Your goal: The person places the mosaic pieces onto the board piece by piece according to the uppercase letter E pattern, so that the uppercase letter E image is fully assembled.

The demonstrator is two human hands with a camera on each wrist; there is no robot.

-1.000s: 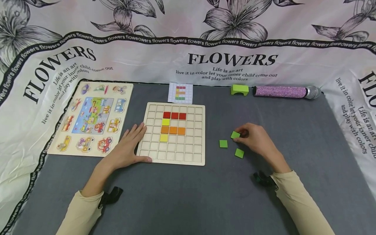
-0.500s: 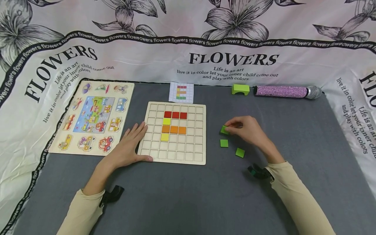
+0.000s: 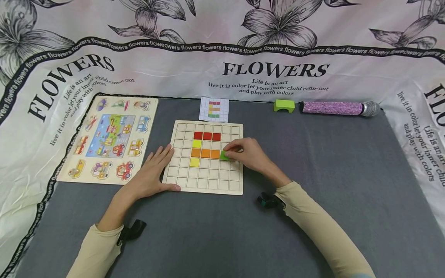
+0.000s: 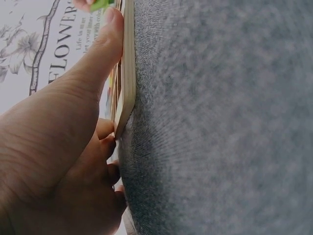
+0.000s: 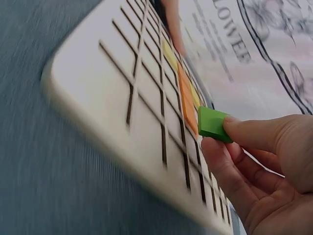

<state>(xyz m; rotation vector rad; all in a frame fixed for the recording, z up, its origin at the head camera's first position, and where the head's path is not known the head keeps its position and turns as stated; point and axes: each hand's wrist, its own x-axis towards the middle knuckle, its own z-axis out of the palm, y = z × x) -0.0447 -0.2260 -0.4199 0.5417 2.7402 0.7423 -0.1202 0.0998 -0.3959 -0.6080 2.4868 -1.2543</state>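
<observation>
A pale wooden grid board (image 3: 205, 184) lies on the cloth, bearing red tiles (image 3: 207, 136), orange tiles (image 3: 205, 153) and two yellow tiles (image 3: 194, 162). Over its right part, my right hand (image 3: 248, 154) pinches a green square tile (image 3: 224, 155) between thumb and fingers, just right of the orange row. The right wrist view shows this green tile (image 5: 213, 124) tilted above the grid. My left hand (image 3: 147, 177) rests against the board's left side, fingers stretched out and thumb at the near edge. In the left wrist view the thumb (image 4: 105, 46) lies along that edge.
Behind the board is a small printed pattern card (image 3: 214, 109). A vehicle picture puzzle (image 3: 107, 139) lies to the left. At the back right are a green arch block (image 3: 284, 105) and a glittery pink microphone (image 3: 333, 109). A grey cloth (image 3: 208, 239) covers the table.
My right hand has carried the green tile leftward from the cloth to above the board. Two other green tiles drop out of sight where the right wrist now passes. The left hand stays put.
</observation>
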